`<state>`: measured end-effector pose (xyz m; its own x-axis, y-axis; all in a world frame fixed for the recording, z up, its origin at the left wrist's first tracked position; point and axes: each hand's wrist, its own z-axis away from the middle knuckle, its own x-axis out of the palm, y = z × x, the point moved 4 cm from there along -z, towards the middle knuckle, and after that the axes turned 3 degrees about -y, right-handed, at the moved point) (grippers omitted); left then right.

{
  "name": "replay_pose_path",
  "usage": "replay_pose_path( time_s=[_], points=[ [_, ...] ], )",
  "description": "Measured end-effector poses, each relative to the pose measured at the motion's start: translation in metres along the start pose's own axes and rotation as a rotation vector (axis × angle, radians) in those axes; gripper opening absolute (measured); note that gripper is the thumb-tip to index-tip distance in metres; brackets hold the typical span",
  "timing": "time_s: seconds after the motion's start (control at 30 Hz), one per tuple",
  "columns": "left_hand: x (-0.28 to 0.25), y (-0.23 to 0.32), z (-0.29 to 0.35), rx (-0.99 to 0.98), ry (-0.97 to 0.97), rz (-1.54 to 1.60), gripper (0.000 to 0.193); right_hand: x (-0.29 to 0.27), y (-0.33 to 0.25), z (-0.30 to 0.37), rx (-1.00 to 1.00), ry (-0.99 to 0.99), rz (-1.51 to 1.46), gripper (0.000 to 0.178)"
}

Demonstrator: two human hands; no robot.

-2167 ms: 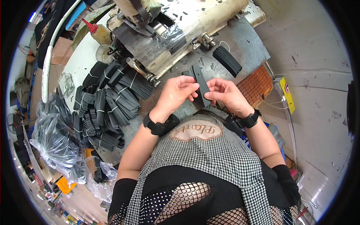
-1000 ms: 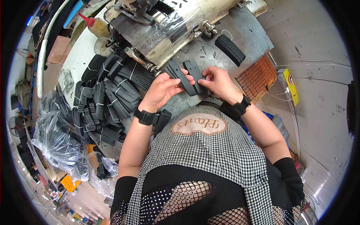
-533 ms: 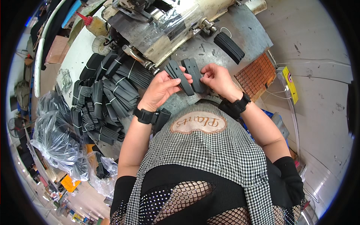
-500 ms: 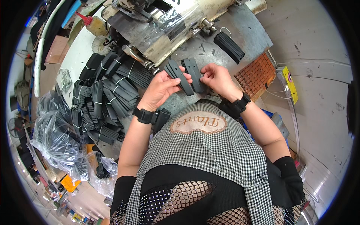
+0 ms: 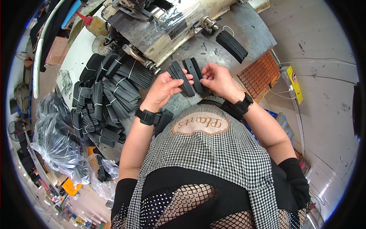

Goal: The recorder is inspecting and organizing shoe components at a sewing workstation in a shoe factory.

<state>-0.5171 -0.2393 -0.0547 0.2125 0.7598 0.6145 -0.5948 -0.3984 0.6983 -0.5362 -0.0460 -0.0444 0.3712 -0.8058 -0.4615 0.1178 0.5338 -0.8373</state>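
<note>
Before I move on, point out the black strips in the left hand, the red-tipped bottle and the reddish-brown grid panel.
Black strips [image 5: 186, 86]: head view, lower part.
Red-tipped bottle [image 5: 97, 26]: head view, yellowish body.
Grid panel [image 5: 259, 75]: head view, middle of its surface.

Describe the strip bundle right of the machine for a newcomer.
Find the cream machine. On the grey metal tabletop to its right lies the black strip bundle. Unlike the banded bundles heaped at left, it lies alone, a white loop at one end.

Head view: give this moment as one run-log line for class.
left hand: gripping black strips | right hand: at second stack | tied bundles: piled at left | machine: beyond hands
</note>
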Motion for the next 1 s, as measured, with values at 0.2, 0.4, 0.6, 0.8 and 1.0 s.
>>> replay_pose_path(
  time_s=[0.2, 0.4, 0.6, 0.8, 1.0],
  points=[
    [0.001, 0.0, 0.001, 0.005, 0.001, -0.009, 0.033, -0.004, -0.008, 0.004, 0.006, 0.045, -0.082, 0.024],
    [0.004, 0.005, 0.003, 0.015, -0.018, -0.002, 0.034, -0.005, -0.045, 0.019, -0.279, 0.136, 0.044, 0.023],
    [0.017, 0.011, 0.004, 0.039, -0.034, -0.043, 0.033, 0.008, -0.063, 0.028, -0.394, -0.061, 0.034, 0.02],
    [0.017, 0.01, 0.004, 0.024, -0.045, -0.044, 0.031, 0.009, -0.055, 0.025, -0.355, -0.101, -0.17, 0.016],
    [0.015, 0.018, 0.001, 0.066, -0.056, 0.013, 0.031, -0.006, -0.054, 0.027, -0.19, -0.062, -0.077, 0.024]
  ],
)
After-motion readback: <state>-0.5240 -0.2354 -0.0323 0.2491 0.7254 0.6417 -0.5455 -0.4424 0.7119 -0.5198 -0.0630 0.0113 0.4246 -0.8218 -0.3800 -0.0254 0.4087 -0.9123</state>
